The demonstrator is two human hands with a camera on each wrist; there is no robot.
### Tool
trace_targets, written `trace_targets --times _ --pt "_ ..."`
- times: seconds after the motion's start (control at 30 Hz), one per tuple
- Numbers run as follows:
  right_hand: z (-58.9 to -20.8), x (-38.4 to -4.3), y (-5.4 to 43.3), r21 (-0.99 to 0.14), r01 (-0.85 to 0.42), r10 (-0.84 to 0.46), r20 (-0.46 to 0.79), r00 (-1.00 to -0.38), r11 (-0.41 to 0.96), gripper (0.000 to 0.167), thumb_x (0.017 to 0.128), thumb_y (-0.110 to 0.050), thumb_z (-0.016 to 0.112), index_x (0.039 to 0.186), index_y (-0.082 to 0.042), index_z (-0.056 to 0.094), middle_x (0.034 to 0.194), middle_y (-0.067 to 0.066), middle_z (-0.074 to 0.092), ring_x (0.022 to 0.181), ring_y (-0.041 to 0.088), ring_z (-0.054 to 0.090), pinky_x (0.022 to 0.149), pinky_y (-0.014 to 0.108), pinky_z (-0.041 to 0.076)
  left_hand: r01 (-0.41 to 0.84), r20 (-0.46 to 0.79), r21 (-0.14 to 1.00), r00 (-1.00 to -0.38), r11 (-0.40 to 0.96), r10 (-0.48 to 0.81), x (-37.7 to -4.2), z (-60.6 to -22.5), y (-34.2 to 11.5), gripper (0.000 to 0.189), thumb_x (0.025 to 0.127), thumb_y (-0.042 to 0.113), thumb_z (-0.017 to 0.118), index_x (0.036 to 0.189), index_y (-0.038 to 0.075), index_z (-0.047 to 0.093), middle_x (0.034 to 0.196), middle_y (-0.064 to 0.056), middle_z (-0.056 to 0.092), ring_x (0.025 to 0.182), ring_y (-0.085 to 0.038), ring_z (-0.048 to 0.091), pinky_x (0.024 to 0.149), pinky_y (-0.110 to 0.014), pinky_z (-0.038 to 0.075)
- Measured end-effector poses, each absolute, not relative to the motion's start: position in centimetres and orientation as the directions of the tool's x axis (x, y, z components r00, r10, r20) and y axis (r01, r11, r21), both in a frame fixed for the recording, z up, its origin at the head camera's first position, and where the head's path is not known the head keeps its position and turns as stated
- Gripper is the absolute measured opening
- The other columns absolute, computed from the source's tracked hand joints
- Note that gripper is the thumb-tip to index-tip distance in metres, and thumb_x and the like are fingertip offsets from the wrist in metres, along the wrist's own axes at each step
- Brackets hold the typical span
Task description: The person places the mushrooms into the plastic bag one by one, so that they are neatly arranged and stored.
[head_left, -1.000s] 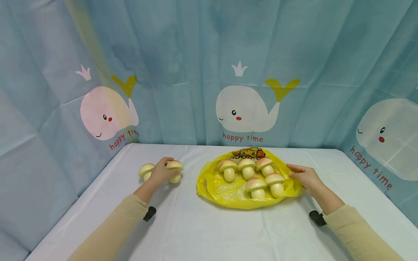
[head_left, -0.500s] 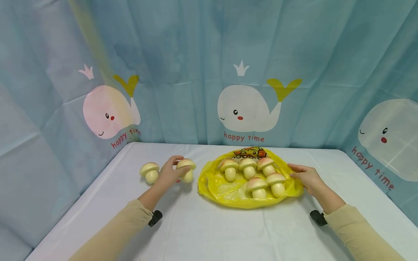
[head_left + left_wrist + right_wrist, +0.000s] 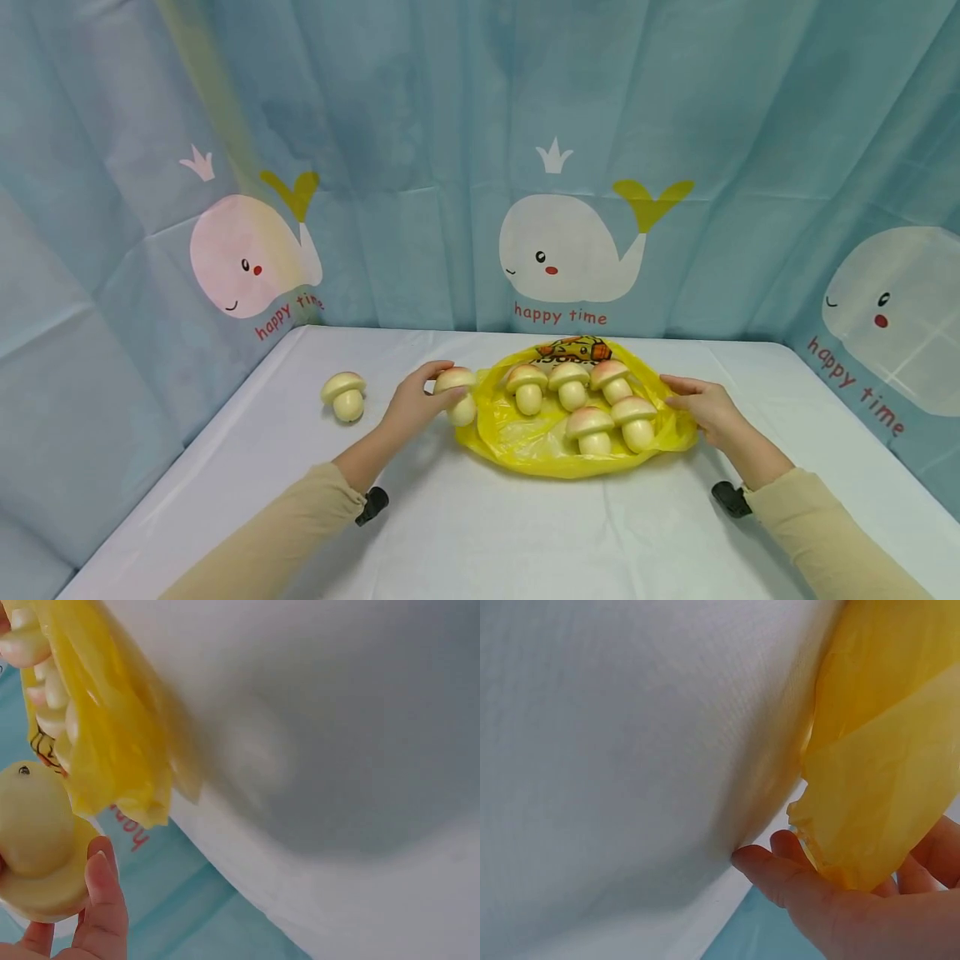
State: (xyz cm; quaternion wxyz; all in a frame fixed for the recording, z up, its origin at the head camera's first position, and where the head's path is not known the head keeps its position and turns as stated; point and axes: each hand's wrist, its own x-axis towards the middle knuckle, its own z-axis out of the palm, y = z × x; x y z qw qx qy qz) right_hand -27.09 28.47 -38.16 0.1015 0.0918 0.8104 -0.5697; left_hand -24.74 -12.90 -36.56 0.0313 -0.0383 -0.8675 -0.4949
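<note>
My left hand (image 3: 411, 407) holds a toy mushroom (image 3: 459, 404) with a pale stem and a pinkish cap, at the left rim of a yellow plastic bag (image 3: 517, 457). In the left wrist view its stem end (image 3: 30, 817) faces up beside the bag (image 3: 120, 742), the thumb against the cap. The bag lies spread with its mouth open, several mushrooms (image 3: 592, 432) inside. At its right rim my right hand (image 3: 705, 408) holds the edge. The right wrist view shows yellow plastic (image 3: 885, 772) between thumb and fingers, some fingers partly hidden behind it.
One more mushroom (image 3: 346, 396) stands on the white tablecloth (image 3: 480, 533) to the left of my left hand. A blue curtain (image 3: 420, 250) printed with whales hangs behind the table.
My left hand has carried its mushroom rightward, away from the other one on the cloth and up to the bag's left rim. The right hand stays at the bag's right edge.
</note>
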Motion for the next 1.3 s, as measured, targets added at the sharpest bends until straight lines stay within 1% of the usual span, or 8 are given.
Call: trace_targets --times 0.1,0.2,0.43,0.6,0.73,0.87,1.17,1.3 --pt "-38.1 -27.2 28.5 -0.904 0.267 0.03 -0.272 -0.962 0.335 0.056 0.099 -0.005 0.051 0.149 -0.002 0.027 0.157 0.025 0.015 0.141 0.045 0.017 0.112 0.055 0.023 0.098 0.092 0.851 -0.995 0.515 0.037 -24.7 -36.3 -12.2 0.053 0.09 0.027 0.071 0.137 0.007 0.054 0.13 -0.013 0.056 0.104 -0.028 0.053 0.084 -0.04 0.048" --pt "-38.1 -27.2 28.5 -0.904 0.265 0.025 -0.273 -0.962 0.335 0.056 0.099 -0.005 0.051 0.15 -0.001 0.027 0.157 0.025 0.015 0.141 0.045 0.016 0.112 0.055 0.023 0.1 0.091 0.848 -0.995 0.521 0.042 -24.6 -36.1 -11.3 0.053 0.09 0.029 0.07 0.137 0.008 0.054 0.131 -0.013 0.056 0.108 -0.028 0.054 0.088 -0.043 0.048" --pt "-37.9 -27.1 28.5 -0.898 0.278 0.031 -0.284 -0.958 0.341 0.056 0.1 -0.006 0.051 0.15 -0.002 0.026 0.157 0.025 0.013 0.142 0.045 0.015 0.112 0.057 0.022 0.103 0.062 0.854 -0.993 0.51 0.096 -24.6 -35.9 -8.6 0.051 0.09 0.031 0.07 0.135 0.011 0.056 0.129 -0.011 0.058 0.098 -0.024 0.057 0.083 -0.036 0.051" --pt "-37.8 -27.2 28.5 -0.893 0.287 0.038 -0.293 -0.955 0.345 0.056 0.1 -0.007 0.051 0.15 -0.003 0.027 0.157 0.024 0.013 0.141 0.045 0.015 0.112 0.057 0.022 0.144 0.067 0.842 -0.984 0.52 0.164 -24.6 -36.6 -6.9 0.05 0.091 0.03 0.069 0.134 0.008 0.056 0.127 -0.012 0.06 0.098 -0.024 0.058 0.083 -0.036 0.053" --pt "-37.8 -27.2 28.5 -0.89 0.29 0.038 -0.296 -0.954 0.353 0.056 0.1 -0.008 0.051 0.15 -0.003 0.027 0.157 0.024 0.014 0.141 0.044 0.017 0.111 0.057 0.024 0.185 0.078 0.823 -0.973 0.538 0.216 -24.3 -37.5 -5.8 0.051 0.091 0.03 0.07 0.133 0.006 0.056 0.127 -0.012 0.06 0.101 -0.024 0.059 0.086 -0.038 0.052" --pt "-37.7 -27.1 28.4 -0.887 0.29 0.04 -0.296 -0.954 0.36 0.056 0.1 -0.008 0.051 0.151 -0.002 0.027 0.157 0.025 0.015 0.14 0.045 0.018 0.11 0.057 0.025 0.219 0.089 0.802 -0.964 0.556 0.252 -24.0 -38.2 -4.6 0.051 0.091 0.029 0.07 0.133 0.005 0.056 0.129 -0.012 0.059 0.11 -0.026 0.057 0.093 -0.042 0.048" --pt "-37.7 -27.1 28.4 -0.888 0.285 0.035 -0.293 -0.956 0.36 0.057 0.1 -0.009 0.052 0.15 -0.003 0.027 0.157 0.025 0.014 0.14 0.045 0.018 0.11 0.058 0.025 0.215 0.062 0.727 -0.966 0.652 0.25 -23.9 -39.4 -2.9 0.05 0.09 0.024 0.071 0.133 0.004 0.055 0.129 -0.012 0.058 0.117 -0.029 0.054 0.098 -0.045 0.044" --pt "-37.7 -27.1 28.5 -0.888 0.288 0.035 -0.296 -0.955 0.357 0.057 0.1 -0.009 0.052 0.151 -0.003 0.026 0.157 0.024 0.014 0.141 0.045 0.017 0.11 0.059 0.024 0.206 0.054 0.729 -0.968 0.653 0.245 -23.9 -39.5 -2.5 0.051 0.09 0.024 0.072 0.132 0.003 0.054 0.129 -0.012 0.058 0.118 -0.028 0.054 0.098 -0.044 0.045"
